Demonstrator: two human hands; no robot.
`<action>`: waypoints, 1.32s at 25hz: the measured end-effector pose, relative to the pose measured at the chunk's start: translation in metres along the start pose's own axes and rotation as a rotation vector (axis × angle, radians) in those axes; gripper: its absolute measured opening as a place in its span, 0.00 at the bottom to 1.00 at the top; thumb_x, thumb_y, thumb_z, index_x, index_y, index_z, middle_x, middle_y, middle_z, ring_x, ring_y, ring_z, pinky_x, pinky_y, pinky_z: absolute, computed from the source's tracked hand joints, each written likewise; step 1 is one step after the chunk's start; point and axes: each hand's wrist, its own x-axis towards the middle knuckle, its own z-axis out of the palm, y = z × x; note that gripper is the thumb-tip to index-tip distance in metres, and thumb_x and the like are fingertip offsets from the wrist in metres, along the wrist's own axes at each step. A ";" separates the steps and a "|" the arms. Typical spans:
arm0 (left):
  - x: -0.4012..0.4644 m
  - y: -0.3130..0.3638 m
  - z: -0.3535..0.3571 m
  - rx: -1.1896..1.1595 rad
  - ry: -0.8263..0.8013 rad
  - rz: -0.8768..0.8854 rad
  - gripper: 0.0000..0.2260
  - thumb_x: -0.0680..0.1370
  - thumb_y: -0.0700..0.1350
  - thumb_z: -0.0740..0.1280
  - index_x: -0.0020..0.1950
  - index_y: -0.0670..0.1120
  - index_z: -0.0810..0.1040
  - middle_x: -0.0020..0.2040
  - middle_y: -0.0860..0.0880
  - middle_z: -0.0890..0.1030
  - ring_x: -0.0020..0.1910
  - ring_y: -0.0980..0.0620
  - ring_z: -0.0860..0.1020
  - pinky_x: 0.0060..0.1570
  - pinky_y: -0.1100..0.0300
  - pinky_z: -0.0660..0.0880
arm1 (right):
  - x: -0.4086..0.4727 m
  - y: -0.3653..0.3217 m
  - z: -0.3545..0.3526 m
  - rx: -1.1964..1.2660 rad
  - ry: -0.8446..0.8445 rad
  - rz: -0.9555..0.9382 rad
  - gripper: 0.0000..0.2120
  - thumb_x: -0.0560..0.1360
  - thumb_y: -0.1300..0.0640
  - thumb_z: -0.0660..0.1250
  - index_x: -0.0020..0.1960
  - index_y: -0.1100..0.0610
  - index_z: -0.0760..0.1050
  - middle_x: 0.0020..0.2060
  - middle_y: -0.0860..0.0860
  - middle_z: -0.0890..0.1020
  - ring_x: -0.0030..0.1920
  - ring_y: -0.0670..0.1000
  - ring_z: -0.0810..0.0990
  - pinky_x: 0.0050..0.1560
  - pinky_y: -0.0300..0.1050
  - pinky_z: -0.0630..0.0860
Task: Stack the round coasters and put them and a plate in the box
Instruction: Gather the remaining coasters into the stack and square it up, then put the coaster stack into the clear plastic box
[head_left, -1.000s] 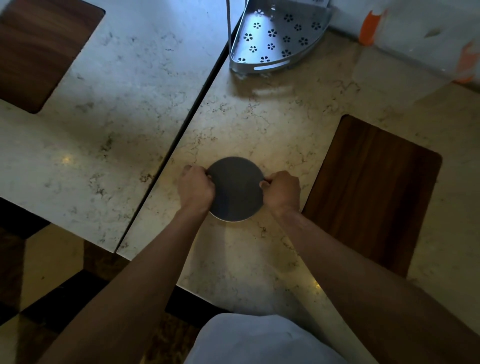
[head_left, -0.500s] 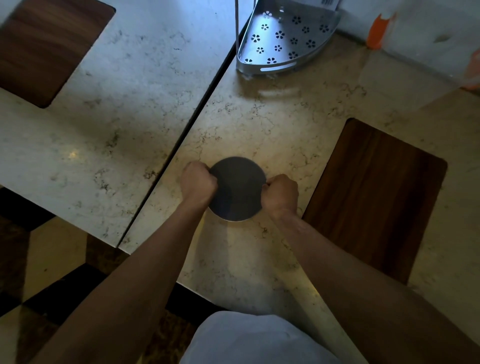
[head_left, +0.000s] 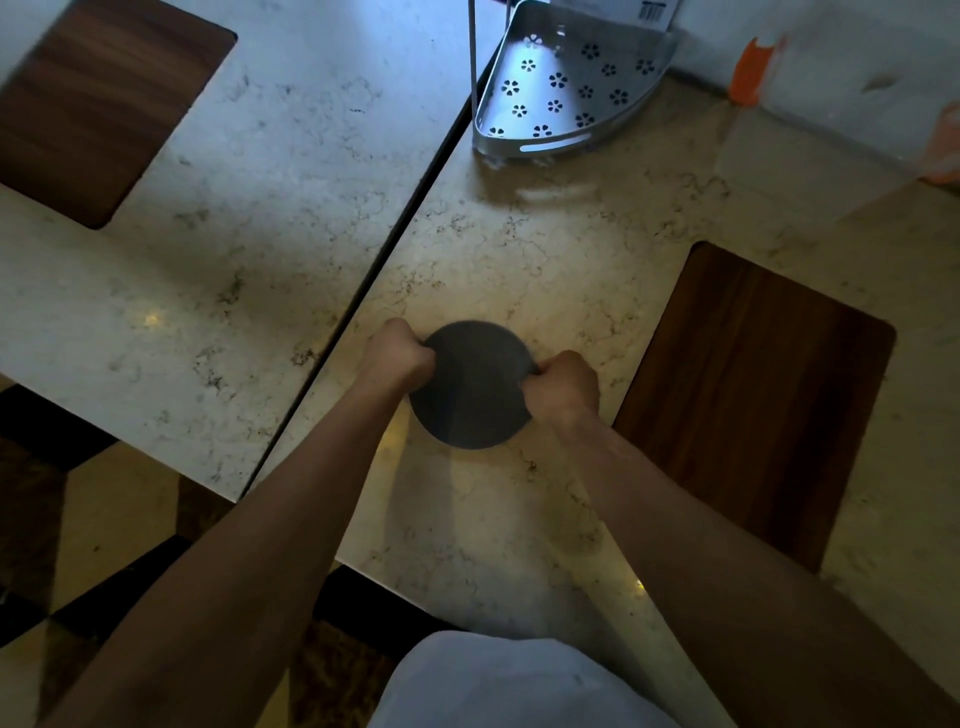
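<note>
A dark grey round coaster stack (head_left: 470, 395) sits at the middle of the marble table; how many coasters it holds I cannot tell. My left hand (head_left: 397, 356) grips its left edge with curled fingers. My right hand (head_left: 563, 387) grips its right edge the same way. At the far right stands a translucent box (head_left: 841, 78) with orange latches. No plate shows in view.
A metal corner rack (head_left: 566, 88) with flower cutouts stands at the back. A dark wooden inlay (head_left: 753, 384) lies right of my hands, another (head_left: 98, 104) at the far left. A gap (head_left: 374, 275) splits two tabletops. The table's front edge is near my body.
Both hands stay on the coaster stack's edges. The stack looks slightly raised and tilted between them, and the view has shifted a little.
</note>
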 end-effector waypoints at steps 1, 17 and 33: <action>0.001 -0.002 0.000 -0.031 -0.012 0.005 0.05 0.71 0.38 0.66 0.43 0.38 0.80 0.41 0.39 0.82 0.44 0.40 0.80 0.45 0.46 0.81 | 0.001 0.003 -0.002 0.014 -0.007 -0.006 0.05 0.73 0.59 0.69 0.42 0.60 0.82 0.38 0.55 0.85 0.34 0.51 0.81 0.25 0.36 0.69; 0.007 0.175 0.036 -0.313 -0.177 0.204 0.01 0.70 0.37 0.73 0.39 0.41 0.84 0.40 0.42 0.83 0.41 0.45 0.82 0.46 0.45 0.83 | 0.043 0.066 -0.179 0.386 0.206 -0.080 0.06 0.69 0.58 0.77 0.45 0.56 0.83 0.44 0.54 0.86 0.39 0.49 0.85 0.43 0.49 0.84; 0.065 0.479 0.015 -0.490 -0.244 0.549 0.04 0.69 0.29 0.72 0.42 0.35 0.82 0.39 0.39 0.84 0.34 0.46 0.84 0.28 0.62 0.80 | 0.151 0.027 -0.449 0.391 0.567 -0.361 0.08 0.70 0.60 0.75 0.49 0.60 0.84 0.43 0.57 0.85 0.42 0.56 0.85 0.50 0.52 0.82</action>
